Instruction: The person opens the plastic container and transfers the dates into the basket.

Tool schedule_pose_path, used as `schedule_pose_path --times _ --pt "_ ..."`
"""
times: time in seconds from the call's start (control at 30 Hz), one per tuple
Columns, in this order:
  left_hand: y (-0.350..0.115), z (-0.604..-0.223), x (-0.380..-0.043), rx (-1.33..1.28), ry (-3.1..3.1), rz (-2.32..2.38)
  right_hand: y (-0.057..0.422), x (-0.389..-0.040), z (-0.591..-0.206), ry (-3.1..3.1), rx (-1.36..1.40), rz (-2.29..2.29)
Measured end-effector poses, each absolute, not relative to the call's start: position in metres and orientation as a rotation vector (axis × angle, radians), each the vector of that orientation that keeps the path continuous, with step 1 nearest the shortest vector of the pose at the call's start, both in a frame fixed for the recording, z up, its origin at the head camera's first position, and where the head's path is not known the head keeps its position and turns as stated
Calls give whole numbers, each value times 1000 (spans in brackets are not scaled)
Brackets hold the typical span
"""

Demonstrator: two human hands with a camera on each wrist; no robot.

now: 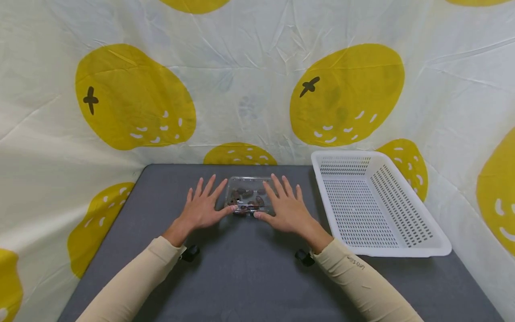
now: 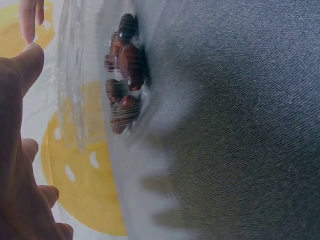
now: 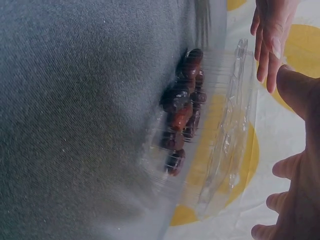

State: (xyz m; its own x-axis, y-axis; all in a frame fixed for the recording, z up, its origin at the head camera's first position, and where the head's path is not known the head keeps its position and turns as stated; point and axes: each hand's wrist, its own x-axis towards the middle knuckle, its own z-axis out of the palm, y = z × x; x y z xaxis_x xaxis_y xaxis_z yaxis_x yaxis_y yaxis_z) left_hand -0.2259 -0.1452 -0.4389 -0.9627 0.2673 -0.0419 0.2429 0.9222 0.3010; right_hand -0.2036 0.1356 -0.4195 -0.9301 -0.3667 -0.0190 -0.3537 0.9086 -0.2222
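Note:
A clear plastic clamshell box lies on the grey table, with several glossy reddish-brown dates inside. At its left side, my left hand is held out with fingers spread and the thumb over the near left corner. My right hand mirrors it at the right side, its fingers spread and thumb near the front edge. Both wrist views show the lid seemingly closed over the dates, and the right wrist view has the right-hand fingers above the box. Neither hand grips anything; whether the thumbs touch the lid I cannot tell.
To the right stands a white perforated plastic basket, beside my right forearm. The grey tabletop extends toward me. Behind it hangs a white cloth printed with yellow fruit shapes.

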Motion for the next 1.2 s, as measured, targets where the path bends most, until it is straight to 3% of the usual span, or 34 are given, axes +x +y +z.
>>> schedule_pose_path --times 0.63,1.2 --pt "-143 -452 -222 371 2896 671 127 -202 -431 3025 -603 -287" --pt "-140 -468 -223 100 2393 1517 120 -202 -438 2998 -664 -309"
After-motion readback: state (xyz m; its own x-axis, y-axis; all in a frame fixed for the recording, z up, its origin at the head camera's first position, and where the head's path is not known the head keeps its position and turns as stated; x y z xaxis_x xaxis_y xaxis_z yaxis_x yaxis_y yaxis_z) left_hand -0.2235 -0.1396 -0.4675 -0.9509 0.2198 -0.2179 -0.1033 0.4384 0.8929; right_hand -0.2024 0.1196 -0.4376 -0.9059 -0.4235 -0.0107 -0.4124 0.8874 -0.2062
